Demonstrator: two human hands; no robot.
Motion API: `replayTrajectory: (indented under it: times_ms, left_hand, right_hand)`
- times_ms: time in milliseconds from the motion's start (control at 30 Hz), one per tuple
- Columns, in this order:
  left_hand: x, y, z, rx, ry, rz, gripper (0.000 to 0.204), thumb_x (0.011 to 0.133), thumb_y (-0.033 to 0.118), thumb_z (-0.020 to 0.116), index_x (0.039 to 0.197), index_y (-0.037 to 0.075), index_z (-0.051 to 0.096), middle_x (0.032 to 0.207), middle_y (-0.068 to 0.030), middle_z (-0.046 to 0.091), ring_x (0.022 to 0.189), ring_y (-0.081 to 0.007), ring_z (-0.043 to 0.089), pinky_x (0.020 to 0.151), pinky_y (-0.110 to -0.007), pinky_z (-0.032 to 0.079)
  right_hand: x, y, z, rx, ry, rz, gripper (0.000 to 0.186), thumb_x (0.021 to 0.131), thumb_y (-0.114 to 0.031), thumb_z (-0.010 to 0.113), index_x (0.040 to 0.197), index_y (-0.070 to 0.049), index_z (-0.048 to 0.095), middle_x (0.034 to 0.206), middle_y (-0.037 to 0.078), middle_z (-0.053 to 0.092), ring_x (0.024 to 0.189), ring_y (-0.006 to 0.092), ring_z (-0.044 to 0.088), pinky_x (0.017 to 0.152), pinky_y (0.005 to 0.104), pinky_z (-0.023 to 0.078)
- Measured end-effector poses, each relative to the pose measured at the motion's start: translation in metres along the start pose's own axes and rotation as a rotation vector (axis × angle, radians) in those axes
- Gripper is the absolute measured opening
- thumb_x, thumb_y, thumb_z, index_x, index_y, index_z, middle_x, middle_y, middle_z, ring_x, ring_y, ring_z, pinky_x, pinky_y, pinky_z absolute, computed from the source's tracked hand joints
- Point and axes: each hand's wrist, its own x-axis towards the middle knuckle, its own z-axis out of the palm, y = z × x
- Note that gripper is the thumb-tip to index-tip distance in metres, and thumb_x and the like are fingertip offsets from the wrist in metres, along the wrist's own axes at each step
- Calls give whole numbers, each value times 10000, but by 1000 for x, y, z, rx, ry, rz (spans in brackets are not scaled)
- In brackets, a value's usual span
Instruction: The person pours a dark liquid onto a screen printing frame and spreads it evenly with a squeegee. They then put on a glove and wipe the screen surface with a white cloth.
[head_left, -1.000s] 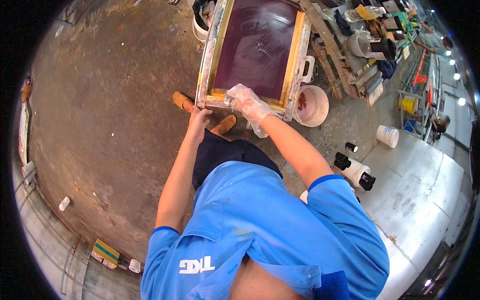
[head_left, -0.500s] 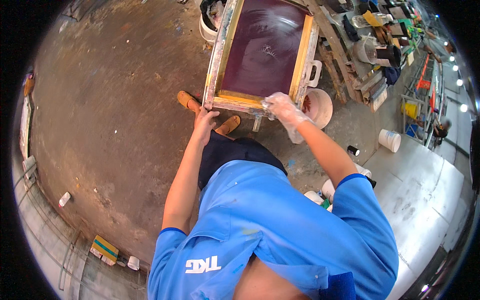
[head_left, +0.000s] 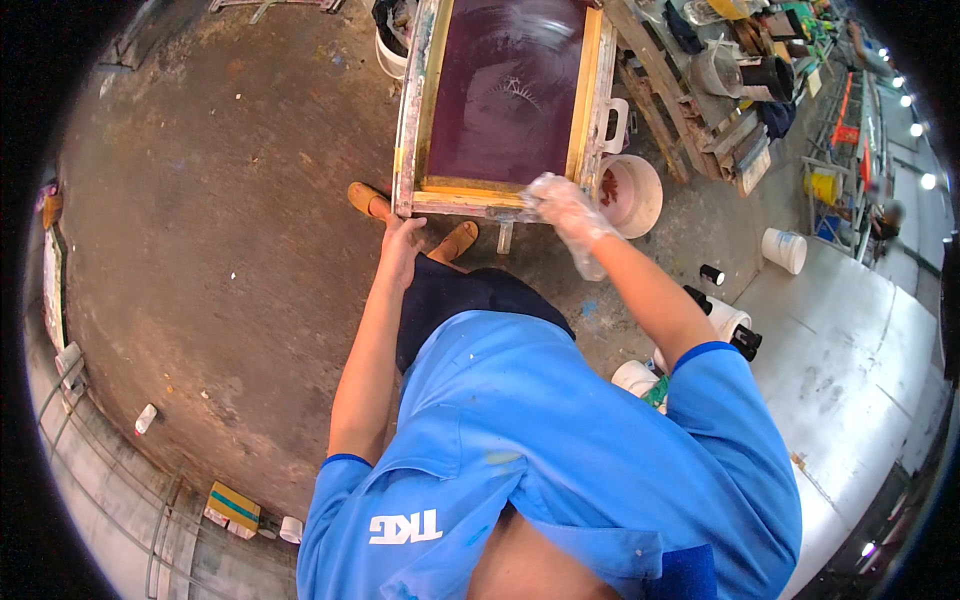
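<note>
A screen printing frame (head_left: 500,183) with a dark maroon mesh (head_left: 505,120) and yellow inner edges lies tilted in front of me. A pale, spiky arc mark shows on the mesh. My left hand (head_left: 402,245) is at the frame's near left corner, its fingers closed on the corner and its thumb out to the right. A loose clear plastic glove covers my right hand (head_left: 565,208). That hand is closed at the near edge of the frame, right of the middle. Something greyish shows under its fingers, too hidden to name.
A pink-stained bucket (head_left: 640,195) stands right of the frame, a lined bucket (head_left: 392,62) beyond its left side. Wooden planks (head_left: 680,100) with tubs and tools are at the far right. A white bucket (head_left: 783,250) and black-lidded containers (head_left: 735,325) stand on my right.
The whole view has shifted a little, and the frame now sits slightly further left in it. Both hands stay at nearly the same places on the frame.
</note>
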Motion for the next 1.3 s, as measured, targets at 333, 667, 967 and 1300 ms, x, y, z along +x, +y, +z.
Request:
replayTrajectory:
  times_ms: [333, 667, 967, 1300]
  left_hand:
    - [2, -10, -6, -2, -39, 5, 785, 870, 217, 656, 1554, 141, 279, 1593, -116, 279, 1479, -321, 213, 1166, -598, 164]
    - [0, -1, -10, 38, -4, -67, 829, 858, 216, 675, 1560, 88, 255, 1569, -107, 329, 1470, -296, 247, 1172, -577, 165]
    - [-5, -5, -7, 33, -36, -28, 779, 865, 199, 674, 1536, 88, 294, 1508, -87, 393, 1391, -286, 337, 1163, -589, 185]
    - [2, -1, -22, 22, -81, -41, 494, 871, 207, 645, 1336, 158, 486, 1190, -38, 522, 1099, -203, 483, 1097, -493, 303]
  right_hand:
    - [48, -54, 40, -5, -73, -34, 199, 854, -217, 566, 840, -34, 644, 868, 221, 631, 879, 424, 591, 810, 489, 486]
    - [37, -78, -13, 298, -144, 72, 158, 862, -186, 568, 912, -94, 686, 932, 172, 659, 919, 346, 657, 823, 431, 529]
    - [-1, 16, -36, -225, -364, 141, 136, 816, -186, 641, 854, -100, 739, 784, 179, 697, 787, 336, 706, 719, 455, 553]
    - [104, -131, 72, 299, 16, 90, 209, 865, -144, 586, 995, -80, 737, 1040, 193, 707, 1005, 331, 689, 884, 415, 538]
